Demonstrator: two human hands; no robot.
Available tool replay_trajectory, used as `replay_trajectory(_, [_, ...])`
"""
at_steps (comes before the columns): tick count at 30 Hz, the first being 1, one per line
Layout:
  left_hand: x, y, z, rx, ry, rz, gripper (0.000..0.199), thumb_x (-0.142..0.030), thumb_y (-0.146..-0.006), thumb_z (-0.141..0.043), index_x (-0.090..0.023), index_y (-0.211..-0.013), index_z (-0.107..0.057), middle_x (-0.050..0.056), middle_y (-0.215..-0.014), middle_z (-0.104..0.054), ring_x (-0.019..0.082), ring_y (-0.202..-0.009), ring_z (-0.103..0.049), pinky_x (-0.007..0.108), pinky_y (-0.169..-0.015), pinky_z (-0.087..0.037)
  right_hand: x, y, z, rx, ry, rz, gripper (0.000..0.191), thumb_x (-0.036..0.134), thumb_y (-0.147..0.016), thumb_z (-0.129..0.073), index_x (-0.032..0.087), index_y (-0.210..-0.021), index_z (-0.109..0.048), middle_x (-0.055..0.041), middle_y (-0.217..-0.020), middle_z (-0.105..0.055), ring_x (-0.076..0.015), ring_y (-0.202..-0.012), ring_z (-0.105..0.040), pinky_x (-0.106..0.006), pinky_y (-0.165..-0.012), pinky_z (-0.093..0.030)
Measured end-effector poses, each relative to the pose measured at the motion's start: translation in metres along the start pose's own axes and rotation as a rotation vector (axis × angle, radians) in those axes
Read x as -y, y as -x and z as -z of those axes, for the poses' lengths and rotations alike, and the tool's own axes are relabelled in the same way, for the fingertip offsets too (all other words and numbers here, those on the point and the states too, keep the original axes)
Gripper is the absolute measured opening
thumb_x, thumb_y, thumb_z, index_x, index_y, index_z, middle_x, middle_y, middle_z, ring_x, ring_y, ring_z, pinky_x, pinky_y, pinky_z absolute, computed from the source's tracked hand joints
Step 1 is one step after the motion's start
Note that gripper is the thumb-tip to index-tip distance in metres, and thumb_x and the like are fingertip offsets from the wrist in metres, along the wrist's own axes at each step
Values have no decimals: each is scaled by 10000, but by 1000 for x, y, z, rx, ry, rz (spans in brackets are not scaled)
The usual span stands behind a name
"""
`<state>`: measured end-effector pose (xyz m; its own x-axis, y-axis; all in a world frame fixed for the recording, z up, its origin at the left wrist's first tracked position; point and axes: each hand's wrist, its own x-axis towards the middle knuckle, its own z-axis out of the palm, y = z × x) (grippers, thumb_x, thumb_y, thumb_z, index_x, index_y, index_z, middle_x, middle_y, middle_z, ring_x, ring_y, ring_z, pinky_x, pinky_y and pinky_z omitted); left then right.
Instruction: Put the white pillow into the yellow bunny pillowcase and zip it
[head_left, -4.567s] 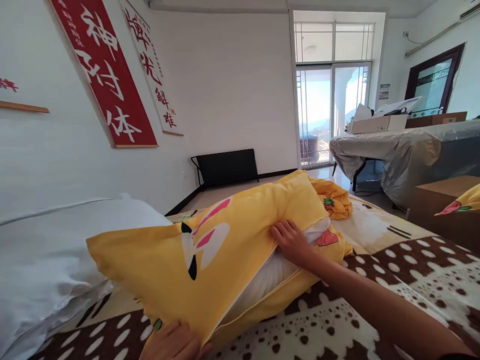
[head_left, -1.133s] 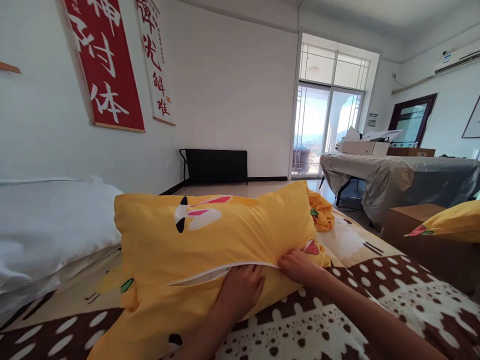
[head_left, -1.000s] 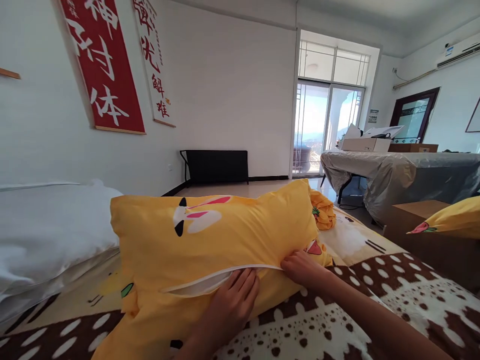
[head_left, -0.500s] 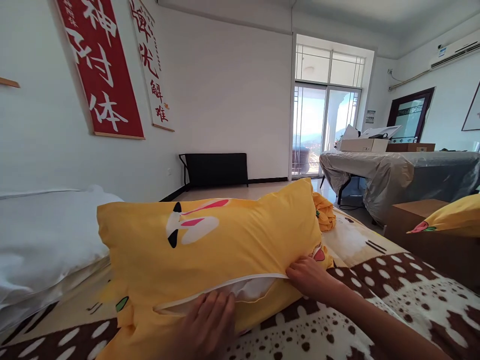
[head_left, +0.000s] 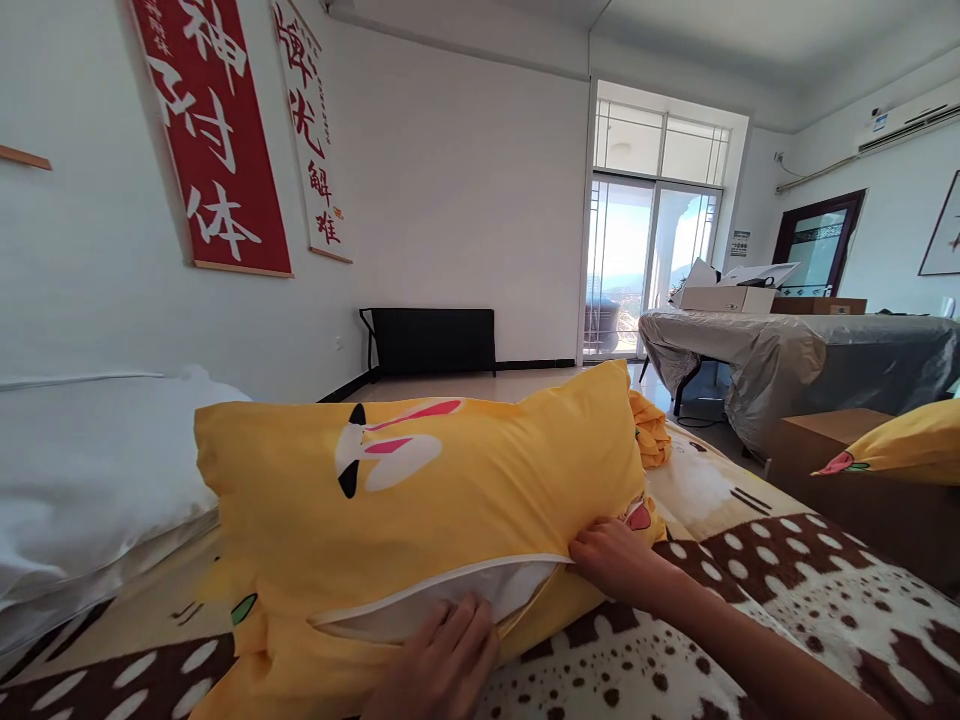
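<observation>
Yellow pillowcase (head_left: 450,470) is lying across the centre and lower left of the frame, rabbit print facing up near its top edge. Its long opening is gaping along the side nearest me, and a white insert (head_left: 517,585) is showing inside.

My right hand (head_left: 615,558) is gripping the case at the right end of the opening, right of centre, fingers closing on the edge where the white trim is ending. My left hand (head_left: 450,650) is reaching in from the bottom centre, fingers curling at the opening over the lower flap. They're looking a bit blurred and their tips are sitting against the white, so I can't tell if they're pinching anything.

Everything is resting on a brown, white and cream patterned blanket (head_left: 675,640) that's filling the lower right. White pillow (head_left: 97,470) is lying at the left edge, near the case. Bunched orange cloth (head_left: 654,432) is sitting just behind the case's right end. Yellow cloth with a carrot print (head_left: 911,440) is poking in from the right edge, in front of a cardboard box (head_left: 817,430).

Further back, a plastic-covered table (head_left: 750,335) is standing at right, holding an open white box (head_left: 724,298). Black panel (head_left: 435,340) is standing by the wall, mid-frame. Red scroll (head_left: 217,150) is hanging upper left, white scroll (head_left: 313,150) beside it.
</observation>
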<state>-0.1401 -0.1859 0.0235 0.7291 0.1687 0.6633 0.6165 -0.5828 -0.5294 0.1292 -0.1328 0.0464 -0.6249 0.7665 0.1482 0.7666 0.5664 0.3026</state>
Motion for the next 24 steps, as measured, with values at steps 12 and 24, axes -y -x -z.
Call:
replay_trajectory(12, [35, 10, -42, 299, 37, 232, 422, 25, -708, -439, -214, -1018, -596, 45, -931, -707, 200, -853, -661, 317, -758, -503, 4, 6, 3, -3, 10, -10, 154, 238, -910, -523, 163, -826, -628, -47, -793, -686, -175, -703, -635, -272, -563, -318])
replay_trajectory(24, [6, -13, 0, -141, -64, 18, 276, -128, -894, -361, -177, -915, -631, 100, -1142, -666, 233, -1144, -540, 406, -996, -299, -9, -1, -6, 12, -57, -12, 180, 319, -896, -581, 166, -831, -651, -37, -823, -705, -173, -749, -657, -272, -575, -318])
